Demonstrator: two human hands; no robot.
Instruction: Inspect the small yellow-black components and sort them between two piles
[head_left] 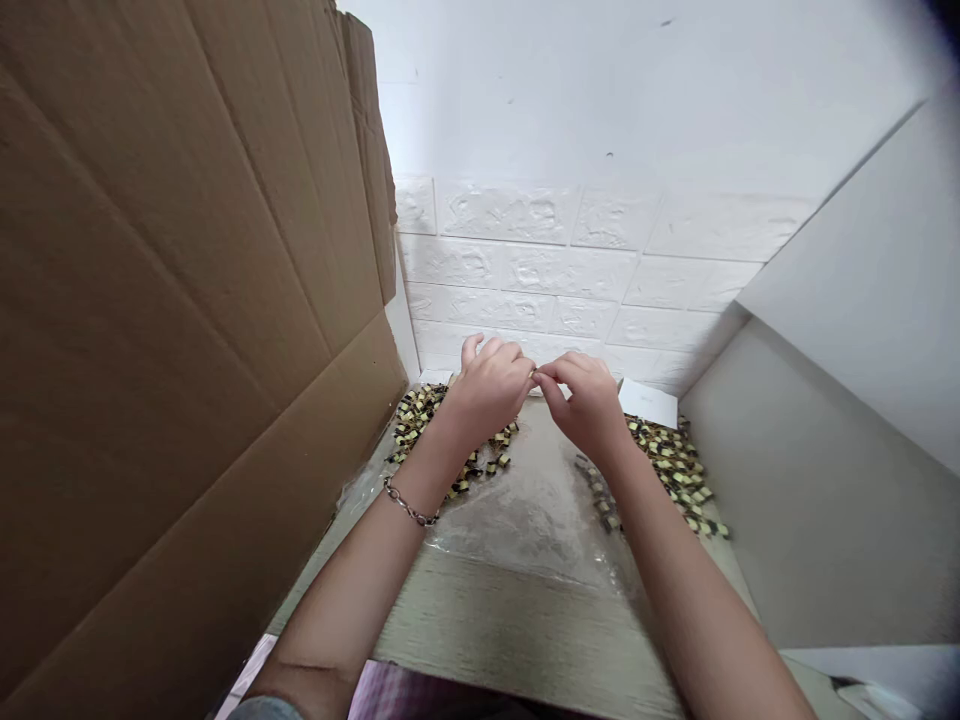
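Above the middle of the table, my left hand [493,385] and my right hand [583,395] meet fingertip to fingertip, both pinched closed. A tiny yellowish part [533,374] shows between them; fingers cover most of it, so its kind cannot be made out. Behind and below my left hand lies a heap of small yellow-and-black parts [420,410], which look like little wound components. A second heap of such parts [671,465] lies to the right of my right forearm. Clear plastic sheeting [517,510] is spread on the table under both hands.
A tall cardboard sheet [187,300] walls off the left side, and a grey-white panel [825,480] the right. White brick-patterned wall [525,265] closes the back. A white box or card [649,403] sits behind the right heap. The wooden tabletop [510,620] shows at the front.
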